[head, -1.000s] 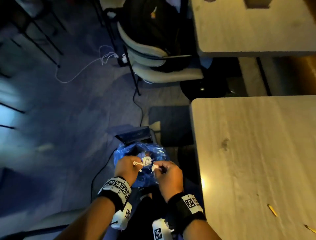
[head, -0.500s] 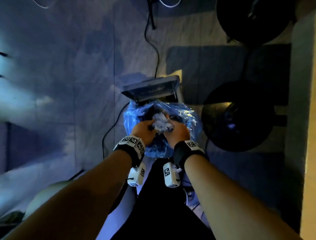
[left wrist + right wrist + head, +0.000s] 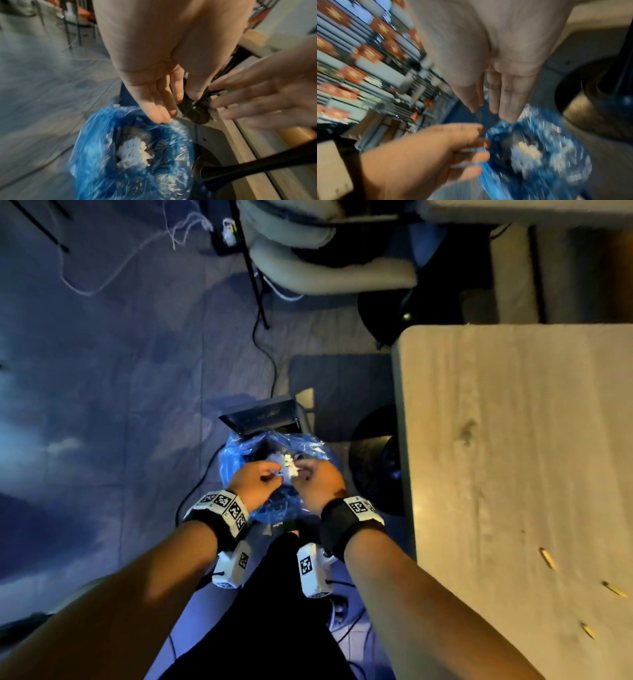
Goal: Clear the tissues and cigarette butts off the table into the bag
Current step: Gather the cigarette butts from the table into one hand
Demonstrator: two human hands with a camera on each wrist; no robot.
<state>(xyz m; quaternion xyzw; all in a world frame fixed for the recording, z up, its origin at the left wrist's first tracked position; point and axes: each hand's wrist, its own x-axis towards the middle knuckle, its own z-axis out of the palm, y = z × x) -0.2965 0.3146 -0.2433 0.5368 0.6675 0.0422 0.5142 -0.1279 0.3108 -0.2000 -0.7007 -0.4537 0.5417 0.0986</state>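
now both my hands point(image 3: 255, 479) point(image 3: 317, 479) are hanging slack-fingered over the blue bag point(image 3: 106, 155), tissues point(image 3: 133, 152) lying below inside; the cigarette butts point(image 3: 547, 558) are waiting on the table point(image 3: 513, 440), off my right hand's side, nearer it.

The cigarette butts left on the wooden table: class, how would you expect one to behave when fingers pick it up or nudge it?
Each cigarette butt looks thin and tiny, so it is probably very light and needs a fingertip pinch. Its rod-like shape suggests it may roll across the flat table if nudged sideways. It lies flat, so tipping seems unlikely.
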